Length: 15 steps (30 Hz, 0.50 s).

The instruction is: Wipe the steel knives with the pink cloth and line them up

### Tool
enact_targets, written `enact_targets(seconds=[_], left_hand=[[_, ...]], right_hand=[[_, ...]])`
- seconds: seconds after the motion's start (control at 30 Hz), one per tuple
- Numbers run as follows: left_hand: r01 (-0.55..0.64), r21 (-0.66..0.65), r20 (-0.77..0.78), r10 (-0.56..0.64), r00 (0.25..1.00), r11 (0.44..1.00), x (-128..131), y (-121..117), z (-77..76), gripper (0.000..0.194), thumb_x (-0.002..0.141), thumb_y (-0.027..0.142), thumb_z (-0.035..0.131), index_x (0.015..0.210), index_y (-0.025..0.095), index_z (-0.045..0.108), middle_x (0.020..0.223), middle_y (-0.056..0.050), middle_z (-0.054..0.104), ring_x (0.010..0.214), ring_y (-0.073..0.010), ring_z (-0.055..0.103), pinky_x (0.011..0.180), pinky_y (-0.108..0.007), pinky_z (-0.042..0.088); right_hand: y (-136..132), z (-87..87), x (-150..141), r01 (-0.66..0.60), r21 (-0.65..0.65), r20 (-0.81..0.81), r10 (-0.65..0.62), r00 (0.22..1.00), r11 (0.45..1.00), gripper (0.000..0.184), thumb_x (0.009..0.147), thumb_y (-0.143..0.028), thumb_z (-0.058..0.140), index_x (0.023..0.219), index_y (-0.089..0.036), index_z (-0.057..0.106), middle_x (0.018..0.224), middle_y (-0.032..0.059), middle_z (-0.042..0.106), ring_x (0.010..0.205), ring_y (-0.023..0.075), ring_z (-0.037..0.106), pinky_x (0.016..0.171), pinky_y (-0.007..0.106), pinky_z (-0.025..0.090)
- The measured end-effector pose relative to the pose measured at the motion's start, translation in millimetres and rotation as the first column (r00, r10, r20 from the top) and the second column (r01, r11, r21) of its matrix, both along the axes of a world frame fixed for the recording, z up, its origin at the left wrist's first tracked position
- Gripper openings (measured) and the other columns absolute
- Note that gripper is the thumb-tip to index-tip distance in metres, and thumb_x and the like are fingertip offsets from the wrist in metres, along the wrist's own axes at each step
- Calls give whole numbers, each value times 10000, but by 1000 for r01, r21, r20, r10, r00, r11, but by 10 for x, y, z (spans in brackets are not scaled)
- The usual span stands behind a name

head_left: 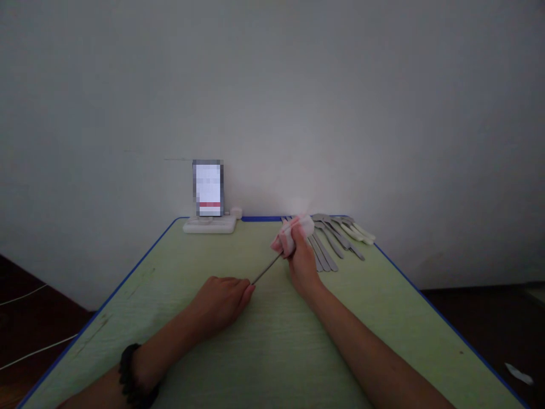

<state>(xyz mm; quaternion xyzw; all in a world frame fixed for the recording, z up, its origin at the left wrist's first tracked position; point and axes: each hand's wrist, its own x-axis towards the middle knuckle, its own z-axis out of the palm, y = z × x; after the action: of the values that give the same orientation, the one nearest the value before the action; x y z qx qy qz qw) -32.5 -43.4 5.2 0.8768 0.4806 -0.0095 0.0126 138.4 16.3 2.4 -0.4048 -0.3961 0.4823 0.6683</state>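
Note:
Low over the table, my left hand [227, 301] is closed round the near end of a thin metal utensil [267, 268]. Its shaft slants up and to the right, and the far end is hidden in a pink and white cloth [286, 234]. My right hand [303, 258] grips this cloth, fingers wrapped round it and the thumb on top. Which kind of utensil is inside cannot be seen. Just behind and right of my right hand lie several pieces of metal cutlery [326, 258], partly covered by the hand and cloth.
White-handled cutlery [360, 232] lies at the table's back right corner. A phone [208, 187] stands upright in a white stand [209, 226] at the back left. The pale green table [264, 363] has a blue edge and meets a grey wall [272, 102].

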Motion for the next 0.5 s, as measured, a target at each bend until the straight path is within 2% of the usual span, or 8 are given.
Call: enact_targets(seconds=[0.1,0.2,0.27,0.4,0.5], left_hand=[[-4,7,5,4,1000,1000,-8,10,-27,436,951,299,217,823,169,613,762,-69,692,703,-192,661,641,-287,467],[-15,11,24,15,1000,1000,-25,31,-64,441,952,294,201,838,163,607,782,-77,701,693,-193,663,633,-282,462],[-14,4,53,14,998,1000,-39,44,-84,448,950,294,188,849,158,603,796,-88,701,686,-200,661,628,-288,454],[23,-64,175,-11,984,998,-56,38,-82,484,948,314,155,771,162,579,699,-69,659,615,-180,616,609,-273,415],[64,-148,296,-18,955,987,-55,7,-69,492,945,352,150,667,178,516,587,-21,560,519,-137,515,558,-243,361]], right_hand=[[-141,-29,-144,-41,-47,95,45,994,998,388,751,-553,507,677,-180,585,548,-26,508,517,113,401,512,249,317],[-264,-95,-285,-156,-144,208,184,961,977,428,725,-570,528,591,-164,553,528,-13,485,509,111,377,489,258,280],[-302,-131,-334,-187,-151,213,217,953,971,445,719,-581,531,565,-163,531,522,-16,464,509,105,359,489,258,262],[-225,-131,-259,-148,-154,161,173,972,977,486,694,-628,540,561,-160,524,509,-26,442,493,93,336,485,252,248],[-76,-83,-90,-89,-100,46,94,995,991,476,690,-624,559,590,-158,552,543,-12,485,527,104,390,511,247,297]])
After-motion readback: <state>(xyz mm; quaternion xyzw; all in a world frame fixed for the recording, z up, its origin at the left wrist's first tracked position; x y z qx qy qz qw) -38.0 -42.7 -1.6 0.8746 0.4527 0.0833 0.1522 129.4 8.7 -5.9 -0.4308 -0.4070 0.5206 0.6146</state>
